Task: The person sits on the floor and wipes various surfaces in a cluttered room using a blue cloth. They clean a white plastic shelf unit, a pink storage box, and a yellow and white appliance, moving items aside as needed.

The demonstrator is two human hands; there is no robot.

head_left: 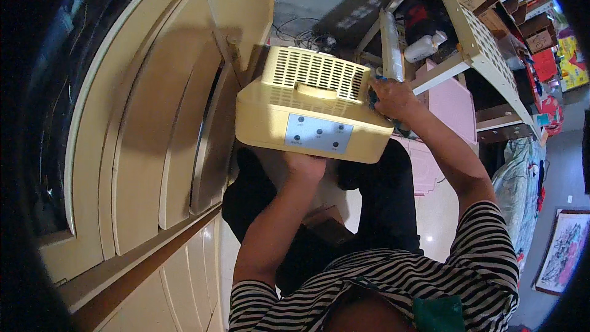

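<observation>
A pale yellow, box-shaped appliance (258,114) is held up in front of me, tilted, above my lap. It has a slotted grille (319,74) on top with a small tab, and a light grey panel (319,134) with several round buttons on the side toward me. My left hand (305,166) supports its lower edge from beneath, with the fingers hidden under it. At the right end, beside the grille, my right hand (393,98) has its fingers curled against the body. Something dark and bluish shows by those fingertips, too small to make out.
Cream wooden drawers and panels (166,104) rise close on my left. At the right stands a cream metal rack (491,43) with boxes and a white bottle (424,47). Pink plastic pieces (424,166) lie below it. Tangled cables (301,35) are on the floor beyond the appliance.
</observation>
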